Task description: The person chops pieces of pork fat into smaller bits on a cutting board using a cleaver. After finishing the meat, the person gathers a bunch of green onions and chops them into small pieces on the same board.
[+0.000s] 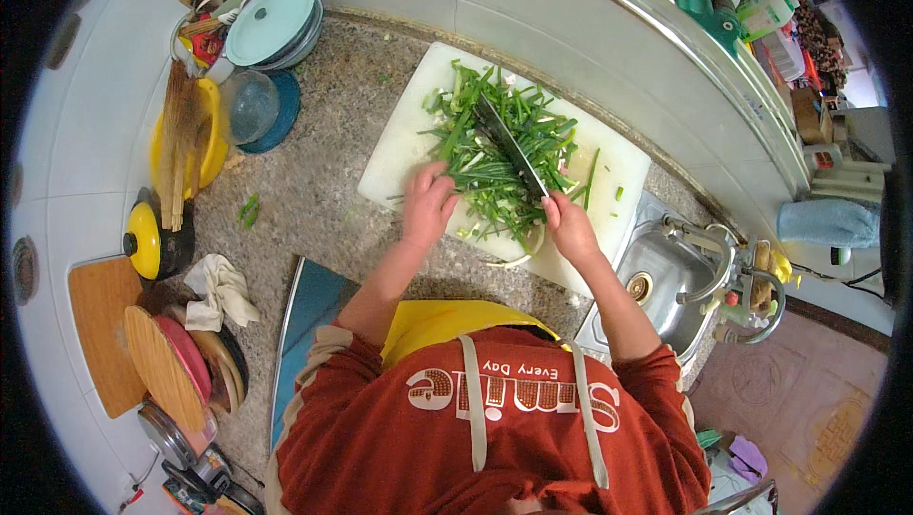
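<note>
A white cutting board lies on the speckled stone counter, bearing a heap of chopped green leafy stalks. My right hand grips the handle of a kitchen cleaver, whose dark blade lies across the greens. At the board's near edge, my left hand rests by the left side of the heap, its fingers bent at the stalks; whether it pinches any of them is hidden. A loose stalk and small cut bits lie on the board's right part.
At the right is a steel sink with a tap. Lidded bowls, a yellow basket, a yellow-lidded pot, a white cloth and wooden boards line the left. Green scraps lie on the counter.
</note>
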{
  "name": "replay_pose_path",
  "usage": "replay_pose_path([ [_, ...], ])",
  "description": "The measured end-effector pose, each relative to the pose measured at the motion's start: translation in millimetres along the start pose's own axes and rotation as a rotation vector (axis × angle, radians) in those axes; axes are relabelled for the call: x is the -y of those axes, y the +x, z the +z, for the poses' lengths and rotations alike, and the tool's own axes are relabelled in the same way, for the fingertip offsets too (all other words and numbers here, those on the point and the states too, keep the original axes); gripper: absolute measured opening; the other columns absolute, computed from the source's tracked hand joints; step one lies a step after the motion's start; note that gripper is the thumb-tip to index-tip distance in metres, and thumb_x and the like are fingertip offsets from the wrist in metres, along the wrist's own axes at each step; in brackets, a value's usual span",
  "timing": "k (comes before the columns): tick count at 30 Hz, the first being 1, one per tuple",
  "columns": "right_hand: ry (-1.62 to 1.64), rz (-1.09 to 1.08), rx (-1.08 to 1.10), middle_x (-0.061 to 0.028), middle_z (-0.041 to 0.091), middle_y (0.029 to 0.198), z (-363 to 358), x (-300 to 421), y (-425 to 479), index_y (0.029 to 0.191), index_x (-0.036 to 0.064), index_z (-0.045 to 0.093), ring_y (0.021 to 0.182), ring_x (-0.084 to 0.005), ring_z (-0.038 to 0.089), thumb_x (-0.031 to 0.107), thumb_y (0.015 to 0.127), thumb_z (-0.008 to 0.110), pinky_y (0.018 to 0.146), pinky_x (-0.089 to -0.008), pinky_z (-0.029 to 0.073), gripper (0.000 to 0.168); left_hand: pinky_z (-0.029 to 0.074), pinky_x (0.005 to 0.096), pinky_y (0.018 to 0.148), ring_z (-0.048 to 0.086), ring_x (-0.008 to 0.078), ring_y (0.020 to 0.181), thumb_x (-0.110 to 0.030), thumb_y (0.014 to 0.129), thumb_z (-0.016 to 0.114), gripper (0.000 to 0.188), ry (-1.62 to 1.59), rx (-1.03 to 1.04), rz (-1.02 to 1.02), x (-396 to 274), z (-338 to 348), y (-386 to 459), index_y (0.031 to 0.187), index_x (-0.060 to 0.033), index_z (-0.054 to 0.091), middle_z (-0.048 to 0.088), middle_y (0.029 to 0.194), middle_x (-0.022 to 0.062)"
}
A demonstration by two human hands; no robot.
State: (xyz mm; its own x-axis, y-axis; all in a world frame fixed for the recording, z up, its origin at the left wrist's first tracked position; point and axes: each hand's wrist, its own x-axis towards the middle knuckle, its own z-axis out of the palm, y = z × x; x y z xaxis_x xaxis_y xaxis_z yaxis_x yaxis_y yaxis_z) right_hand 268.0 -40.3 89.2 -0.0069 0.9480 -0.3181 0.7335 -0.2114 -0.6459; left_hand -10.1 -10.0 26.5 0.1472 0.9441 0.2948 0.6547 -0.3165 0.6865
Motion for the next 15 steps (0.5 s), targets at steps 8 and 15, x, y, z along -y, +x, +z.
replay_pose_path([
  [8,0.067,-0.101,0.003,-0.0238,0.068,0.089,-23.2,46.5,-29.6,0.129,0.004,0.057,0.082,-0.0421,0.067,0.029,0.104,0.051,0.074,-0.0461,0.052,0.036,0.046,0.0441,0.090,0.057,0.0383,0.105,0.004,0.074,0.073,0.020,-0.079,0.049,-0.098,6.0,13.6,3.4,0.091,-0.0018,0.064,0.061,0.108,0.0158],
  [15,0.137,-0.041,0.021,-0.0234,0.068,0.088,-11.1,12.9,0.1,0.121,0.000,0.063,0.080,-0.0383,0.067,0.031,0.103,0.054,0.076,-0.0427,0.052,0.037,0.039,0.0524,0.104,0.050,0.0385,0.120,-0.013,0.073,0.076,0.033,0.076,0.097,0.043,-5.4,7.5,1.0,0.102,-0.0039,0.063,0.056,0.122,0.0165],
])
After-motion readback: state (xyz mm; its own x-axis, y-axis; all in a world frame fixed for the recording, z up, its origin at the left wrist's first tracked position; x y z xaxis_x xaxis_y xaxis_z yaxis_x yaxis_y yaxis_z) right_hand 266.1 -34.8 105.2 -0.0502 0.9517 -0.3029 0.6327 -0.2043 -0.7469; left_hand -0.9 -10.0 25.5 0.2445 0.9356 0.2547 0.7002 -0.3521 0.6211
